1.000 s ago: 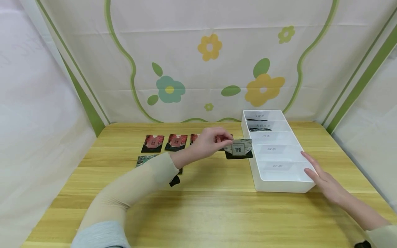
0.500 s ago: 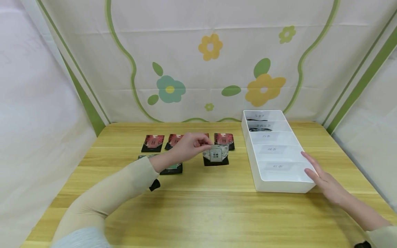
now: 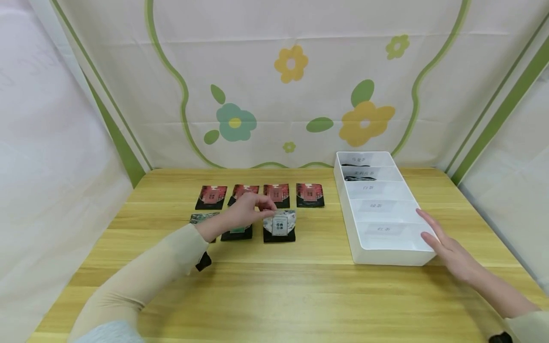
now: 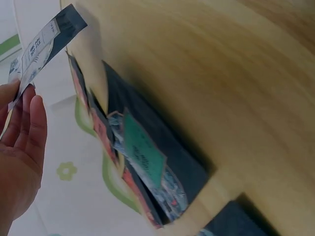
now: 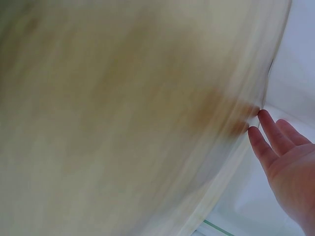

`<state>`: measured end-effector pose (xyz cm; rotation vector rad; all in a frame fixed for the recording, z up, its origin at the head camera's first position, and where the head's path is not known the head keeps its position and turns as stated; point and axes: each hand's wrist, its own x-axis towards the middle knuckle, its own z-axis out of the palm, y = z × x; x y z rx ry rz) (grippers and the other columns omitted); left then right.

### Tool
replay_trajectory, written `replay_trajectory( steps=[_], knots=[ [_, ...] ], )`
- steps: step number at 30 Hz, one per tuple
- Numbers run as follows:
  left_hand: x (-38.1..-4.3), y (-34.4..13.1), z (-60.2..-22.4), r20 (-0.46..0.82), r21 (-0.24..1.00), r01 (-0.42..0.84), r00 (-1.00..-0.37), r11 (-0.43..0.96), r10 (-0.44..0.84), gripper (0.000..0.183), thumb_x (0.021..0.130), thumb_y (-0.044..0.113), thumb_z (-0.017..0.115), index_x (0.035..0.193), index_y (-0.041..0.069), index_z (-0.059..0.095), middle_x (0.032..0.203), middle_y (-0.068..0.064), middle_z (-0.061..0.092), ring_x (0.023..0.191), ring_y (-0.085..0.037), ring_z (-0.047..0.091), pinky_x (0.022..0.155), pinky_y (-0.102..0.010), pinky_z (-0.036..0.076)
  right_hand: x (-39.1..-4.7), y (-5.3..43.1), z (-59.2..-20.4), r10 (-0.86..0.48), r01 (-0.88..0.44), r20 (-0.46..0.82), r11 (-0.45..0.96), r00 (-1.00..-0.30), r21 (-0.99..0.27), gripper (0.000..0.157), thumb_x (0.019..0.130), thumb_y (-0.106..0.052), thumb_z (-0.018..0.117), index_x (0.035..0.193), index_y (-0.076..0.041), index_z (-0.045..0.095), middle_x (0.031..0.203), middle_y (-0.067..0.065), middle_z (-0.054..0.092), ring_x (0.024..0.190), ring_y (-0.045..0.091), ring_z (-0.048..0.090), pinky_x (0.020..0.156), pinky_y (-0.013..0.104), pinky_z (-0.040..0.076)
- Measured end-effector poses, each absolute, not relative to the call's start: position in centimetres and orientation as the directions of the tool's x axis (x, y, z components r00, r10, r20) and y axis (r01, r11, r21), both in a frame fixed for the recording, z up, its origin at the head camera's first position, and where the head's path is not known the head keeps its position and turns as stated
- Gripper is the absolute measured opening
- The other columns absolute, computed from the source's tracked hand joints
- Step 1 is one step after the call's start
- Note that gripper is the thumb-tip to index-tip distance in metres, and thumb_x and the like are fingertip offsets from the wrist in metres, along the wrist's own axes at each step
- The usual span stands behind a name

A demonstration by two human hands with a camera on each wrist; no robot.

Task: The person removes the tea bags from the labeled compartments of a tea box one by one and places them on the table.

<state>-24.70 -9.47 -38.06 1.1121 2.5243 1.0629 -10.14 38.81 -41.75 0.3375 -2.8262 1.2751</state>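
Observation:
My left hand (image 3: pixel 248 209) pinches a grey-and-black tea sachet (image 3: pixel 279 227) by its top edge, thumb against fingers. In the left wrist view that tea sachet (image 4: pixel 42 46) stands tilted away from the wood. Beside it lies a green-labelled tea sachet (image 4: pixel 147 147), partly behind my left hand in the head view; another green-patterned sachet (image 3: pixel 201 218) sits further left under my wrist. My right hand (image 3: pixel 450 252) rests its fingers, nearly straight, on the right rim of a white divided box (image 3: pixel 392 257). The right wrist view shows the right hand's fingertips (image 5: pixel 261 112) against the box's smooth side.
A row of red-and-black sachets (image 3: pixel 310 195) lies behind the held one. Dark sachets (image 3: pixel 360 179) sit in the box's two rear compartments, and labels mark its dividers. The wooden table (image 3: pixel 291 295) meets a flowered cloth backdrop (image 3: pixel 266 28) at its far edge.
My left hand has carried the grey-and-black tea sachet leftward and lower, away from the box to a spot right of the green ones. The right hand has stayed at the box's rim.

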Motion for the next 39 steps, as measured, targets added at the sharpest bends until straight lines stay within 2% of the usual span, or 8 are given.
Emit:
replay_trajectory(
  steps=[7,17,24,32,39],
  knots=[
    [-25.8,-9.2,-39.5,0.049,0.623,0.564,-0.720,0.543,0.692,0.006,0.093,0.018,0.068,0.098,0.017,0.071,0.083,0.010,0.064,0.071,-0.010,0.055,0.061,-0.028,0.043,-10.2,38.9,-41.8,-0.188,-0.205,0.108,0.639,-0.976,-0.741,0.057,0.107,-0.019,0.032,0.158,-0.025,0.006,0.160,0.016,0.005,0.131,0.057,0.011,0.096,0.078,0.005],
    [-26.8,-8.3,-40.8,-0.024,0.568,0.471,-0.810,0.674,0.586,0.006,0.093,0.021,0.068,0.092,0.016,0.071,0.078,0.009,0.063,0.065,-0.009,0.056,0.061,-0.029,0.045,-10.2,38.8,-41.8,-0.191,-0.207,0.108,0.637,-0.976,-0.743,0.057,0.107,-0.018,0.032,0.158,-0.025,0.007,0.160,0.017,0.006,0.134,0.050,0.011,0.098,0.076,0.006],
    [-27.3,-7.9,-41.5,-0.053,0.521,0.453,-0.829,0.724,0.556,0.005,0.093,0.022,0.069,0.089,0.019,0.069,0.077,0.010,0.062,0.064,-0.009,0.056,0.059,-0.029,0.044,-10.2,38.8,-41.9,-0.191,-0.207,0.108,0.637,-0.976,-0.743,0.057,0.107,-0.019,0.031,0.158,-0.026,0.007,0.160,0.016,0.006,0.134,0.050,0.011,0.098,0.075,0.006],
    [-27.2,-7.9,-41.5,-0.043,0.461,0.463,-0.841,0.757,0.540,0.006,0.092,0.025,0.070,0.088,0.020,0.069,0.076,0.011,0.062,0.063,-0.008,0.055,0.058,-0.028,0.044,-10.2,38.8,-41.6,-0.189,-0.191,0.088,0.635,-0.978,-0.749,0.057,0.107,-0.020,0.031,0.158,-0.026,0.005,0.158,0.024,0.005,0.130,0.061,0.013,0.096,0.078,0.006],
    [-27.4,-7.9,-41.0,-0.007,0.448,0.473,-0.847,0.759,0.532,0.007,0.089,0.026,0.073,0.085,0.022,0.068,0.076,0.010,0.062,0.062,-0.009,0.055,0.057,-0.029,0.043,-10.3,38.8,-41.6,-0.186,-0.187,0.086,0.640,-0.979,-0.745,0.057,0.107,-0.020,0.032,0.158,-0.025,0.005,0.157,0.026,0.006,0.129,0.063,0.013,0.095,0.078,0.007]
  ],
)
